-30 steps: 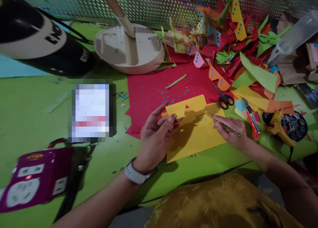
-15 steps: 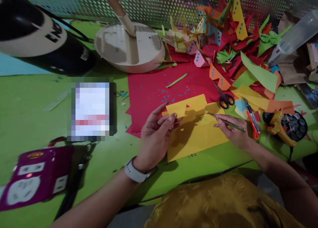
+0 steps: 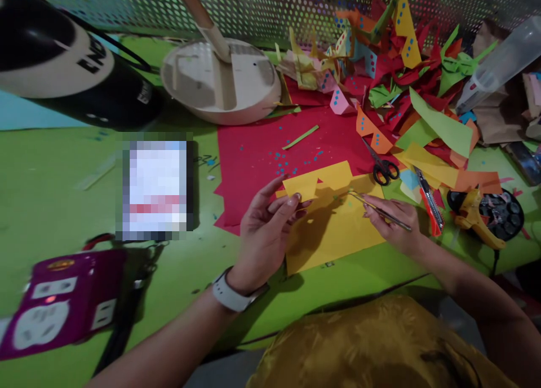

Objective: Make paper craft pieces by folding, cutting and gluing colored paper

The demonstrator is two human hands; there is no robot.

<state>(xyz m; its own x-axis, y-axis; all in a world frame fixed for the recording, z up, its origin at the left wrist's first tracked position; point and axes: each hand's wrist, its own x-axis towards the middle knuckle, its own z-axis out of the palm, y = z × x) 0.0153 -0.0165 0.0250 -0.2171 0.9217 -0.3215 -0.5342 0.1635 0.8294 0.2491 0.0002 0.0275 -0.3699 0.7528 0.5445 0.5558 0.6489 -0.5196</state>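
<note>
My left hand [image 3: 270, 224] pinches the left end of a yellow paper cutout [image 3: 332, 175] with a notch in its edge. The cutout is held just over a flat yellow sheet [image 3: 333, 247]. Tweezers [image 3: 382, 212] rest between the closed fingers of my right hand [image 3: 393, 224], tips pointing left over the sheet. Small greenish-blue bits lie on the sheet near those tips; whether the tweezers grip one is too small to tell. Behind is red paper [image 3: 253, 151] strewn with tiny blue pieces and one green strip [image 3: 300, 137].
Scissors [image 3: 384, 171], an orange box cutter [image 3: 429, 202] and a yellow-handled tool [image 3: 469, 216] on a black tray lie right. Coloured paper cutouts [image 3: 372, 66] are heaped at the back. Left are a lamp base [image 3: 249, 89], a black bottle [image 3: 114, 89], a blurred-out device [image 3: 156, 179] and a purple power socket [image 3: 71, 298].
The tweezers have tilted slightly in my right hand, their tips shifting a little left over the yellow sheet. My left hand and the cutout stay almost still.
</note>
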